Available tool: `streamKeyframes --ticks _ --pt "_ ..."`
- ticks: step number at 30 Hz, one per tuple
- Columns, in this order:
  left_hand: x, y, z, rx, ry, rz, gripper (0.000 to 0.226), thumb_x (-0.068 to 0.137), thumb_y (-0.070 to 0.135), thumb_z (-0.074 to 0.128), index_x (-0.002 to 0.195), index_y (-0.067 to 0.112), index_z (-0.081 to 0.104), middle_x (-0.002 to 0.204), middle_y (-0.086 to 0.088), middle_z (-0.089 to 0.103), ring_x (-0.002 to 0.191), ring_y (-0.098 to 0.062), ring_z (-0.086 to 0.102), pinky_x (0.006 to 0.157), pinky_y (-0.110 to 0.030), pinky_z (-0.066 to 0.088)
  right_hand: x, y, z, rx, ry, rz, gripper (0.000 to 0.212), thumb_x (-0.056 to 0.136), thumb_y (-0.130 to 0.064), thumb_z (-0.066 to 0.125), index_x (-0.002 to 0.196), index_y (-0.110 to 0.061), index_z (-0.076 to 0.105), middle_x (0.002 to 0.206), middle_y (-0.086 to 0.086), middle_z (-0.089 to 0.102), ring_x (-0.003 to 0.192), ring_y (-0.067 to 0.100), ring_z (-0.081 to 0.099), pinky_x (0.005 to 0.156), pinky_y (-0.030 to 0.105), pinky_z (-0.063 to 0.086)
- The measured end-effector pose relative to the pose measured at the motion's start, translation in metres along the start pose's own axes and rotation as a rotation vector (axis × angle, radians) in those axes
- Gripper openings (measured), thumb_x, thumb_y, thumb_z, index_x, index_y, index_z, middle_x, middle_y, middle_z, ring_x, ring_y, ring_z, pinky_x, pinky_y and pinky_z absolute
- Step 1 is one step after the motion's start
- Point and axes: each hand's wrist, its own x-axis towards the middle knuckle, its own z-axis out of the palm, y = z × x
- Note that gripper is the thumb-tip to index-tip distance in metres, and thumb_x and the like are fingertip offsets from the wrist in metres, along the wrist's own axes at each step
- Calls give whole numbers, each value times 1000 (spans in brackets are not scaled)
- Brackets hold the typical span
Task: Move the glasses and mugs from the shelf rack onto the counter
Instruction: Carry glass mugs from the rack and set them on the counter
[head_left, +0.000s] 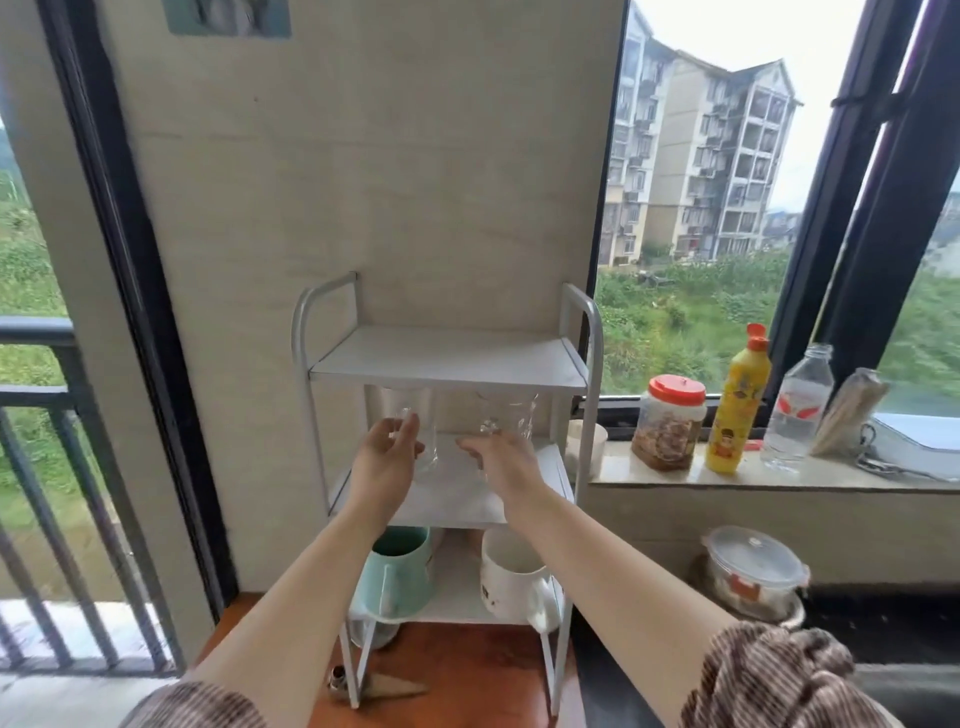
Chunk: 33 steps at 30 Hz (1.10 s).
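white three-tier shelf rack (451, 364) against the beige wall, standing on a wooden counter (467, 670); top tier bare.

middle tier: two clear glasses, both hard to read through blur and transparency. left glass (418, 431) under the top tier's left half, right glass (506, 415) under its right half; upper rims hidden behind the top tier's front edge.

left hand (387, 460) reaching into the middle tier, fingers spread and curled partway round the left glass, thumb on the near side; touching it or just short, cannot tell for certain. right hand (501, 462) at the base of the right glass, fingers loosely open and pointing left; contact likewise unclear, lower part of that glass hidden behind the hand.

bottom tier: teal mug (400, 571) on the left, white mug (511, 577) on the right, tops cut by the forearms and the middle tier's edge. something small and metallic (340, 678) on the counter by the rack's front left leg, not identifiable.

right of the rack, on the window ledge: red-lidded jar (670, 423), yellow squeeze bottle (737, 405), clear water bottle (797, 410). below the ledge, lidded clear container (753, 571). striped sleeves cut off at the bottom edge.
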Motion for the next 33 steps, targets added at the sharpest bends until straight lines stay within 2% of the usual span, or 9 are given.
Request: streamKeyframes --ticks 4,8,12,14,17,21,25,29,33 --pt "-4 8 0 -50 3 -67 39 97 46 42 95 13 62 79 -3 63 75 -17 56 63 -27 37 -7 -1 -15 -49 48 42 21 91 -35 57 80 -17 57 76 3 54 61 14 42 55 26 30" --pt "-13 14 -3 -24 100 -115 38 97 42 45 93 9 64 86 -6 60 80 -22 53 77 -31 37 -19 -1 -35 -130 97 21 34 95 -40 51 77 -14 62 64 -1 48 57 14 41 60 28 37" --pt "-26 18 -6 -98 111 -160 33 95 39 48 81 11 61 77 -1 55 80 -25 49 76 -35 40 -29 2 -46 -56 28 107 32 91 -42 57 80 -13 67 89 2 60 81 19 58 90 41 54" --pt "-34 18 -9 -117 111 -155 33 95 38 49 85 10 61 76 1 54 81 -25 50 77 -36 42 -33 5 -51 -20 2 114 27 89 -41 60 76 -18 65 103 4 63 101 26 61 94 48 53" --pt "-46 18 -15 -133 114 -133 34 94 39 50 88 9 62 74 -1 52 81 -25 50 80 -39 46 -42 7 -59 20 -28 109 24 89 -41 62 75 -22 62 105 5 61 108 27 59 94 48 53" --pt "-67 19 -24 -124 86 -155 33 91 45 55 78 15 61 68 -5 49 75 -26 54 85 -45 54 -55 13 -75 54 -86 124 27 86 -41 65 85 -14 68 108 13 64 97 32 66 86 51 57" --pt "-95 15 -26 -179 46 -172 29 90 45 59 76 20 58 87 -8 55 85 -27 61 67 -39 58 -77 19 -94 119 -124 140 36 89 -36 66 109 -7 67 95 10 68 80 25 67 77 48 61" --pt "-138 21 -12 -143 -13 -137 28 92 44 57 96 17 61 91 4 58 83 -16 60 68 -35 55 -109 27 -131 60 -128 106 29 90 -37 65 102 -11 68 91 7 68 79 24 64 80 46 59" --pt "-188 24 13 -163 -70 -149 23 92 41 58 85 20 63 91 2 62 88 -30 64 62 -36 55 -151 43 -181 12 -93 120 25 89 -39 65 93 -14 68 86 8 66 75 22 64 81 46 57"
